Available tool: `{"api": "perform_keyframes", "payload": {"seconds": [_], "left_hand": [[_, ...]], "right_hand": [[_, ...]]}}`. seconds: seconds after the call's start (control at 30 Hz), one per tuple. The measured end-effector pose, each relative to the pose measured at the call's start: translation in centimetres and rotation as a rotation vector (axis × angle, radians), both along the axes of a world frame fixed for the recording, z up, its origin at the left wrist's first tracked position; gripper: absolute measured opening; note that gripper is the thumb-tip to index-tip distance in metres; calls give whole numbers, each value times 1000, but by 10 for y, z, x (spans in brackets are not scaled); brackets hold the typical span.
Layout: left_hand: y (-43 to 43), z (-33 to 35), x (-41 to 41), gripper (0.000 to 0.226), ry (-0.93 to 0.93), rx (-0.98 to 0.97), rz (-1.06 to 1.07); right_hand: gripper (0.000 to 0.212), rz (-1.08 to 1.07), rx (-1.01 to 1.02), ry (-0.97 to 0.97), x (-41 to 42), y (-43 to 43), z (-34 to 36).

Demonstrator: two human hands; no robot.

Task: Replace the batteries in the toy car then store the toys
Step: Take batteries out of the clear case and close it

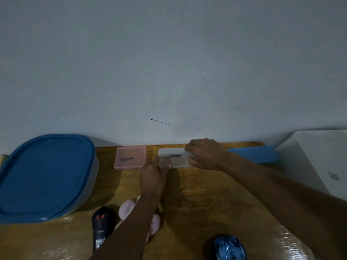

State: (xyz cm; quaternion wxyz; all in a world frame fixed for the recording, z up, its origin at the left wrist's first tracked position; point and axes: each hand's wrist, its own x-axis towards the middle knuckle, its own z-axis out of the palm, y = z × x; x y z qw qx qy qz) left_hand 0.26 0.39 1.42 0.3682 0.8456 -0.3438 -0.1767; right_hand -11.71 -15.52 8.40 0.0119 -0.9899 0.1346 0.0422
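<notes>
A small clear plastic box [173, 157] with a white lid stands at the back of the wooden table [206, 199], against the wall. My right hand [205, 153] grips its right end, fingers curled over the lid. My left hand [155, 172] holds the box's lower left corner with its fingertips. A black remote control [101, 224] with red buttons lies near the front. The blue toy car [230, 247] sits at the bottom edge. A pink plush toy [129, 207] lies partly under my left forearm.
A large grey container with a blue lid [45, 175] fills the left side. A flat pink case [130, 157] lies left of the clear box. A blue lid [257, 153] leans by the wall at right, beside a white bin [319, 158].
</notes>
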Motion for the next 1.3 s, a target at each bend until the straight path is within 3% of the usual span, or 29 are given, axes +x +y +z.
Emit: {"api": "perform_keyframes", "payload": {"seconds": [0.17, 0.33, 0.53, 0.6, 0.8, 0.93, 1.3], "left_hand": [[0, -1, 0, 38, 14, -5, 6], [1, -4, 1, 38, 22, 11, 13], [2, -5, 3, 33, -34, -6, -7], [3, -2, 1, 29, -40, -32, -13], [3, -2, 1, 27, -53, -24, -4], [1, -1, 0, 22, -65, -14, 6], [-4, 10, -3, 21, 7, -13, 69]], "right_hand": [[14, -40, -121, -204, -3, -10, -2], [9, -121, -62, -339, 6, -13, -11], [32, -190, -9, -356, 1, -11, -26], [30, -219, -20, -384, -5, -7, -31], [16, -280, 38, -103, -12, 5, -47], [29, -311, 80, -118, -8, 11, -46], [31, -368, 267, -164, -3, 6, -47]]}}
